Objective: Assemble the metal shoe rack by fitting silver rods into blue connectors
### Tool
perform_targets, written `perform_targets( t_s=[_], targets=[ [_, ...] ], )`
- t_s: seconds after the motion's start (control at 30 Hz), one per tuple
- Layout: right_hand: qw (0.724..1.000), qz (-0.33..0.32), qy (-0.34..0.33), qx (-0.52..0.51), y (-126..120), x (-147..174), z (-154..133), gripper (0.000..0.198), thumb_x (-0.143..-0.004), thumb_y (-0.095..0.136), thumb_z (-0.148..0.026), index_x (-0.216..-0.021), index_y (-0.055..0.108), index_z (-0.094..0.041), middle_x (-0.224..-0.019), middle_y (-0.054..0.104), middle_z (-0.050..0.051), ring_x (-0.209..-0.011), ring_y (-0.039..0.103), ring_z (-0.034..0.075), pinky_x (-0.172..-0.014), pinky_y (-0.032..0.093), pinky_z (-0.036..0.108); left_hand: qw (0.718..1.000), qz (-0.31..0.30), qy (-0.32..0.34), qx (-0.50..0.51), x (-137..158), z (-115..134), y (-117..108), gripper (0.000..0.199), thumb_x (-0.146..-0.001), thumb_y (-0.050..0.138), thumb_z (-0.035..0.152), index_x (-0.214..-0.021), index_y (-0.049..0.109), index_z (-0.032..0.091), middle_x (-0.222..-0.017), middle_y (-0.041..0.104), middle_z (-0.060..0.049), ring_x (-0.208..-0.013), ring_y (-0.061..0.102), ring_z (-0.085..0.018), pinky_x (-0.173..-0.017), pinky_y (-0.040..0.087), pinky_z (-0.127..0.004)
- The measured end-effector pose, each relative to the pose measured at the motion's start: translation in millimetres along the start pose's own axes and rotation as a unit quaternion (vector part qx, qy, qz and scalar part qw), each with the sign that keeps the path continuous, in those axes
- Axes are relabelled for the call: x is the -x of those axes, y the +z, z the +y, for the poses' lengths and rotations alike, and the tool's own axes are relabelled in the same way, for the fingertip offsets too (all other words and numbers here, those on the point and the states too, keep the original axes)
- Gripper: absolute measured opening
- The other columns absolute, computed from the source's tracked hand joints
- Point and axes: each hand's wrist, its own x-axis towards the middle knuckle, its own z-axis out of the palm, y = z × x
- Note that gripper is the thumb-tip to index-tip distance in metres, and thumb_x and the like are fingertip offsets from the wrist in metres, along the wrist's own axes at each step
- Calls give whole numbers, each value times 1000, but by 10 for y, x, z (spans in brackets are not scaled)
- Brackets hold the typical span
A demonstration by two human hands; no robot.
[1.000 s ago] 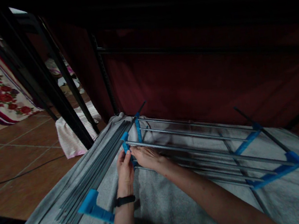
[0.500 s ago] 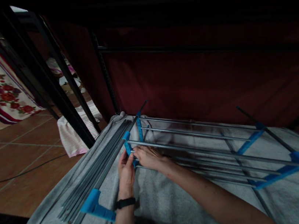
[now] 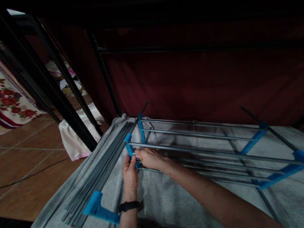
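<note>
My left hand [image 3: 130, 171], with a dark band at the wrist, grips the lower part of a blue plastic bracket [image 3: 128, 146]. My right hand [image 3: 150, 158] is closed around the end of a thin metal rod beside that bracket; the fingers mostly hide the contact. The bracket sits on a long grey upright pole [image 3: 111, 168]. Metal crossbars [image 3: 202, 149] run from the left brackets to blue brackets [image 3: 287, 174] on the right-hand pole. Nearer to me, another blue bracket [image 3: 100, 208] on the left pole bears no crossbar.
Several loose grey tubes [image 3: 95, 173] lie left of the frame on a grey blanket [image 3: 165, 206]. A dark red cloth [image 3: 193, 85] hangs behind. Black metal posts [image 3: 66, 111] rise at the left, near a striped cloth [image 3: 73, 136] and a cable [image 3: 30, 176] on the tiled floor.
The view has shifted slightly. Both hands stay at the same bracket, the right fingers a little differently placed at the rod's end.
</note>
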Motion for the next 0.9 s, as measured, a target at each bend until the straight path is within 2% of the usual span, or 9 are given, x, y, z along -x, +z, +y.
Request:
perform_targets(
  t_s=[0.1,0.27,0.37,0.53,0.7,0.9],
  targets=[
    [1000,-6,0,-27,-1,-23,30,30,-107,41,-27,-124,64,-21,-116,76,9,-104,71,22,-83,52,30,1000,6,6,0,-10,-22,-12,51,-70,87,40,-116,74,20,-114,78,-6,-101,72,-19,-97,52,-29],
    [1000,2,19,-3,25,-9,-10,33,-106,41,-28,-129,63,-18,-117,76,12,-102,72,23,-83,52,31,994,13,60,-96,0,-43,-13,47,-78,81,40,-120,73,20,-123,76,-8,-121,67,-24,-111,46,-35],
    [1000,4,24,4,21,-7,-9,34,-106,41,-27,-129,64,-17,-116,76,13,-104,72,22,-84,51,31,987,18,80,-138,9,-45,-21,47,-82,77,41,-123,72,20,-129,73,-9,-125,65,-25,-115,44,-39],
    [999,-10,24,-38,-9,-25,21,32,-107,40,-30,-121,68,-21,-118,76,9,-108,70,21,-88,50,30,981,17,93,-169,-11,-91,-45,46,-83,74,40,-123,71,19,-131,73,-11,-125,64,-26,-116,43,-42],
    [998,2,55,20,16,-5,-53,34,-106,40,-30,-128,64,-18,-114,76,14,-104,72,24,-88,52,33,976,44,121,-174,-51,-164,-30,43,-81,73,41,-118,72,19,-124,75,-12,-121,67,-26,-114,47,-42],
    [998,-16,58,-10,-11,-39,-32,38,-106,38,-33,-127,66,-20,-115,77,11,-104,72,24,-86,54,32,969,59,135,-198,-48,-180,-22,39,-81,70,38,-115,72,19,-124,75,-12,-117,68,-26,-110,50,-42]
  ],
)
